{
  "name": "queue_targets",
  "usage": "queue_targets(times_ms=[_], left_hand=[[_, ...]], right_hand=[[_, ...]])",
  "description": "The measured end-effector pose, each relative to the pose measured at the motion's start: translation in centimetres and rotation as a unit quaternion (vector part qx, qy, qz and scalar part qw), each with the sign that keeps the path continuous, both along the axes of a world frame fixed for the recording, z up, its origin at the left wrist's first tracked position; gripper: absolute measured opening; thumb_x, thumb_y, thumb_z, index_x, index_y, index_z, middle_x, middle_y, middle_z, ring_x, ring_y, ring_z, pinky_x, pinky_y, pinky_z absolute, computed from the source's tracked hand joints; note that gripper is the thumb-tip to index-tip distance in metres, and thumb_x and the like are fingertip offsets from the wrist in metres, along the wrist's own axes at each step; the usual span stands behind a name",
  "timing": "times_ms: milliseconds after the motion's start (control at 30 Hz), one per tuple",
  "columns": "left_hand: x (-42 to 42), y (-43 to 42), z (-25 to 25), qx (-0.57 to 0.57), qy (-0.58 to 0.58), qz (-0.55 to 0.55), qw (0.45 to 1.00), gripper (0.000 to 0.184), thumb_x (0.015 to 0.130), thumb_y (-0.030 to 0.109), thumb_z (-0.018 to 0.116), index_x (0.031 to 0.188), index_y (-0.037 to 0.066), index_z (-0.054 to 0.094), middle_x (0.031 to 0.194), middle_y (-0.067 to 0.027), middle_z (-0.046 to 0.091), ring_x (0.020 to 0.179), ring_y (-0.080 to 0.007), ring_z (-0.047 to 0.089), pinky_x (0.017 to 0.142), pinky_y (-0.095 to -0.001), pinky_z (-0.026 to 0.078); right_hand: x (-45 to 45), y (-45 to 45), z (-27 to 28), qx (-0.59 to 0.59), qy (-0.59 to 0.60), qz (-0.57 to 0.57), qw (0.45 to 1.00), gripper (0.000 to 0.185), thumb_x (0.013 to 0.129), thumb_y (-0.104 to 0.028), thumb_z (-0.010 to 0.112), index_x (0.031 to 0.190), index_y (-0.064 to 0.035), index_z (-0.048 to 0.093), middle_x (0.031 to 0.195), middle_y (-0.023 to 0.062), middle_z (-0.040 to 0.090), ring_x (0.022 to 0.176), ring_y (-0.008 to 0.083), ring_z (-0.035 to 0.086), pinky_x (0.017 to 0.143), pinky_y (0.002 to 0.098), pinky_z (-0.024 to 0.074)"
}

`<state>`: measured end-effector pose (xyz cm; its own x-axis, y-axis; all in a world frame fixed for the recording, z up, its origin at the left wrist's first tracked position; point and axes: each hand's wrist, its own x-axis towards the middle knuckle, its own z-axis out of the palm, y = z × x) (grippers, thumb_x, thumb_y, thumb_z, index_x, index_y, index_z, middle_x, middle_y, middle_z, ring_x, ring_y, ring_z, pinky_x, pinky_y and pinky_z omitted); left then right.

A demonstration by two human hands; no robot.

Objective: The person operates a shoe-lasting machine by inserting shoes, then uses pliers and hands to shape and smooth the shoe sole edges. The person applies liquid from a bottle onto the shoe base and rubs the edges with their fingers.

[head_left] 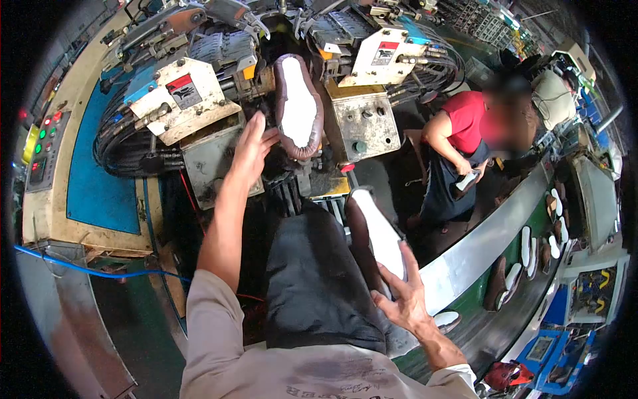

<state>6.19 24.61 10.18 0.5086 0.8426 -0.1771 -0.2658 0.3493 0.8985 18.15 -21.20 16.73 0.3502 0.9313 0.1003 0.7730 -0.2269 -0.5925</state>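
Note:
A brown shoe upper (287, 86) with a white insole board (299, 110) sits sole side up in the machine, its gathered edge folded round the board. My left hand (251, 149) is just left of this upper, open with fingers stretched toward it; I cannot tell if the fingertips touch it. By my right thigh, my right hand (407, 292) grips the lower end of a second brown shoe upper (359, 226), fingers across its white insole (377, 229). That upper stands tilted, its far end pointing at the machine.
Machine side blocks (183, 100) with black hoses flank the upper. A control panel (45, 149) with lit buttons is at left. On the right, a conveyor (475, 312) with a metal edge carries several shoes. A person in a red top (462, 113) sits beyond, holding a shoe.

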Motion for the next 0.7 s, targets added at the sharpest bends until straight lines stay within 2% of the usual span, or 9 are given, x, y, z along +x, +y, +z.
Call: queue_targets(times_ms=[33,67,167,233,333,400,533,667,700], left_hand=[[1.0,0.8,2.9,-0.088,-0.011,-0.059,0.994,0.074,0.104,0.064,0.062,0.155,0.011,0.054,0.139,-0.0124,0.069,0.131,-0.0244,0.061,0.118,-0.0441,0.041],[2.9,3.3,1.9,-0.135,-0.14,-0.145,0.97,0.064,0.106,0.05,0.069,0.157,0.015,0.051,0.143,-0.0099,0.064,0.126,-0.0234,0.064,0.112,-0.0447,0.05],[5.7,2.5,5.1,-0.059,-0.107,-0.088,0.989,0.058,0.106,0.038,0.07,0.154,0.011,0.052,0.134,-0.0088,0.069,0.123,-0.0223,0.067,0.103,-0.0439,0.058],[4.4,2.9,4.9,-0.044,-0.123,-0.093,0.987,0.059,0.106,0.032,0.069,0.156,0.007,0.05,0.138,-0.0105,0.067,0.123,-0.0222,0.067,0.104,-0.0408,0.058],[-0.8,-0.7,7.1,-0.012,-0.12,-0.085,0.989,0.064,0.108,0.032,0.062,0.163,0.007,0.043,0.141,-0.0119,0.067,0.124,-0.0228,0.068,0.107,-0.0403,0.058],[-5.6,-2.8,5.8,-0.02,-0.117,-0.1,0.988,0.069,0.108,0.035,0.056,0.167,0.007,0.036,0.147,-0.0136,0.063,0.128,-0.0245,0.067,0.108,-0.0411,0.056],[-14.6,-9.0,2.4,-0.105,-0.172,-0.074,0.977,0.082,0.101,0.038,0.068,0.165,0.001,0.031,0.144,-0.0265,0.06,0.12,-0.0387,0.069,0.105,-0.0549,0.058],[-19.4,-16.1,1.4,-0.177,-0.279,-0.025,0.943,0.097,0.095,0.04,0.08,0.163,-0.004,0.026,0.14,-0.0393,0.056,0.113,-0.0529,0.07,0.102,-0.0687,0.059],[-19.5,-17.7,2.1,-0.173,-0.239,0.018,0.955,0.097,0.095,0.042,0.078,0.164,-0.002,0.027,0.14,-0.0375,0.057,0.114,-0.0509,0.071,0.101,-0.067,0.06]], right_hand=[[0.6,1.2,1.1,0.006,-0.03,-0.003,1.0,0.059,0.077,-0.024,0.087,0.134,-0.0095,0.077,0.168,0.0381,0.028,0.152,0.0555,0.038,0.123,0.0572,0.0398],[1.2,2.6,1.9,0.024,-0.046,-0.006,0.999,0.059,0.077,-0.024,0.086,0.133,-0.0093,0.077,0.167,0.0386,0.028,0.152,0.0555,0.039,0.122,0.0571,0.0402],[2.8,8.0,4.4,0.089,-0.088,0.003,0.992,0.061,0.077,-0.023,0.085,0.136,-0.0105,0.075,0.166,0.0402,0.03,0.149,0.0555,0.042,0.121,0.058,0.0412],[3.9,12.3,5.9,0.115,-0.134,0.032,0.984,0.065,0.08,-0.026,0.083,0.143,-0.0152,0.071,0.165,0.0398,0.03,0.149,0.0567,0.041,0.12,0.0596,0.0412],[4.7,19.5,7.1,0.133,-0.157,0.046,0.978,0.066,0.083,-0.03,0.081,0.147,-0.0224,0.067,0.165,0.0398,0.028,0.147,0.0588,0.041,0.12,0.0615,0.0411],[5.1,24.1,6.7,0.156,-0.166,0.057,0.972,0.065,0.084,-0.031,0.081,0.147,-0.0245,0.067,0.166,0.0388,0.026,0.144,0.0598,0.043,0.119,0.0618,0.0418],[4.5,31.3,4.2,0.148,-0.131,0.045,0.979,0.067,0.086,-0.033,0.081,0.15,-0.0258,0.065,0.168,0.037,0.022,0.132,0.0617,0.05,0.116,0.0612,0.0446],[3.9,33.5,1.4,0.192,-0.131,0.031,0.972,0.068,0.087,-0.032,0.08,0.152,-0.0229,0.064,0.167,0.0424,0.02,0.146,0.0597,0.04,0.12,0.0592,0.0394],[3.7,33.1,1.2,0.194,-0.12,0.028,0.973,0.068,0.087,-0.032,0.08,0.152,-0.0224,0.063,0.167,0.0429,0.02,0.147,0.0593,0.039,0.121,0.0592,0.0386]])
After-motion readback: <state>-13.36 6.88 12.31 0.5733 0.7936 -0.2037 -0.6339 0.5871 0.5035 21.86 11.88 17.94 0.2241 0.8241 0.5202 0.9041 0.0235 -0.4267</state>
